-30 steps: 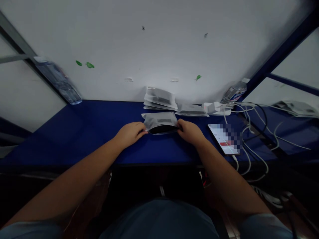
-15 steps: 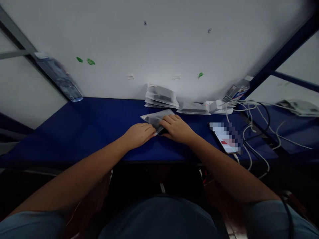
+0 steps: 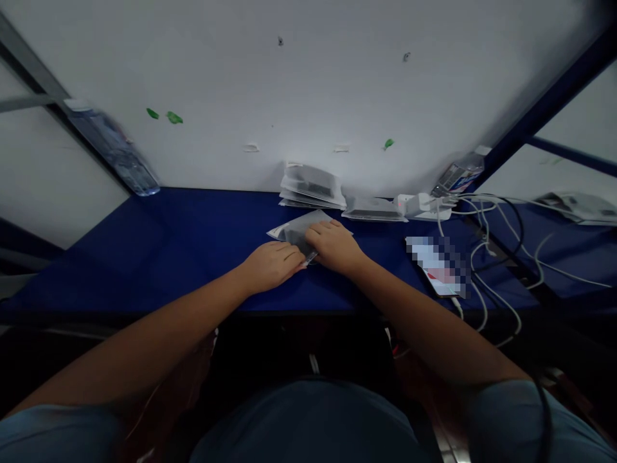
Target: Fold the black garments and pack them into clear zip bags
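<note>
A frosted plastic bag [image 3: 299,224] with something dark inside lies tilted on the blue table, between my two hands. My left hand [image 3: 274,266] is closed on the bag's near edge, its fingertips pinching there. Across the bag's right part lies my right hand [image 3: 336,245], fingers curled over the plastic, so that much of the bag is hidden. Just behind stands a stack of similar frosted bags [image 3: 311,183], and to its right lies another flat bag [image 3: 375,208].
A phone [image 3: 436,267] with a lit screen lies at the right, plugged into a white cable. White power adapters [image 3: 421,206] and tangled cables [image 3: 486,251] sit behind it. Plastic bottles stand at the left [image 3: 116,151] and right [image 3: 460,172] along the white wall [image 3: 313,90].
My right hand has slid slightly left over the bag, and the dark item that showed under it is now covered. The bag has turned a little; my left hand keeps its grip.
</note>
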Action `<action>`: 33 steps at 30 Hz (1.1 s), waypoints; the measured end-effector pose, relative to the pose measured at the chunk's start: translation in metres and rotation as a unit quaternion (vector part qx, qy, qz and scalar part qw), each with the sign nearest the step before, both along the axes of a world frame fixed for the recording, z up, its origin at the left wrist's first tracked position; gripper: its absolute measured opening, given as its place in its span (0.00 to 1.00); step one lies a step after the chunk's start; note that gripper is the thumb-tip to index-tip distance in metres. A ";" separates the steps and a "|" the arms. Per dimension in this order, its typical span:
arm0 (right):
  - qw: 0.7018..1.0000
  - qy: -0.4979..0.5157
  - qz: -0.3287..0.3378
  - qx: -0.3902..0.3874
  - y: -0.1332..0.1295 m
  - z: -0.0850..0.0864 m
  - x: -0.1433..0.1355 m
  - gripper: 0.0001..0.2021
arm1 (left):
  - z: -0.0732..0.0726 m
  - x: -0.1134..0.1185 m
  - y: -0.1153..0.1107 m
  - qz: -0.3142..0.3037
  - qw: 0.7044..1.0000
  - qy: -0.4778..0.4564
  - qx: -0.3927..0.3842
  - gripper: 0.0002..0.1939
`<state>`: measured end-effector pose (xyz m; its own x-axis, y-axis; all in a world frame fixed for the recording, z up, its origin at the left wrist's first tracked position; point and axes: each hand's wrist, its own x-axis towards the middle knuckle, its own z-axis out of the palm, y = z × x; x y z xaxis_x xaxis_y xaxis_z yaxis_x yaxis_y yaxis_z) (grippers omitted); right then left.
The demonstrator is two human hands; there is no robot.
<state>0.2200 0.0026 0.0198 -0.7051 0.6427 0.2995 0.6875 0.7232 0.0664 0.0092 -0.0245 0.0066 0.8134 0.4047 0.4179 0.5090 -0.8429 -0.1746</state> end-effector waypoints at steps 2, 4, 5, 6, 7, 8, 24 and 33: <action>1.000 0.006 -0.004 -0.011 -0.001 -0.004 0.003 0.05 | 0.000 -0.001 0.000 0.009 1.000 0.012 0.001 0.17; 0.999 0.018 0.014 -0.026 0.000 -0.006 0.013 0.07 | 0.001 -0.003 0.002 0.006 1.000 0.013 -0.011 0.15; 0.999 0.026 0.024 -0.032 0.002 -0.007 0.020 0.09 | 0.001 -0.005 0.003 0.000 1.000 0.009 -0.021 0.14; 0.998 0.036 0.031 -0.038 0.004 -0.008 0.029 0.13 | 0.002 -0.007 0.005 -0.007 0.999 0.005 -0.032 0.13; 0.998 0.051 0.020 -0.038 0.007 -0.008 0.038 0.18 | 0.003 -0.009 0.006 -0.013 0.999 0.001 -0.044 0.11; 0.997 0.068 -0.008 -0.034 0.011 -0.008 0.047 0.23 | 0.003 -0.012 0.007 -0.015 0.998 -0.001 -0.056 0.09; 0.990 0.075 -0.018 -0.115 0.023 -0.011 0.061 0.15 | 0.028 0.041 0.015 0.126 0.991 0.028 -0.033 0.17; 0.996 0.002 -0.051 -0.072 0.018 -0.013 0.047 0.16 | 0.020 0.050 0.021 0.150 0.985 0.083 -0.034 0.07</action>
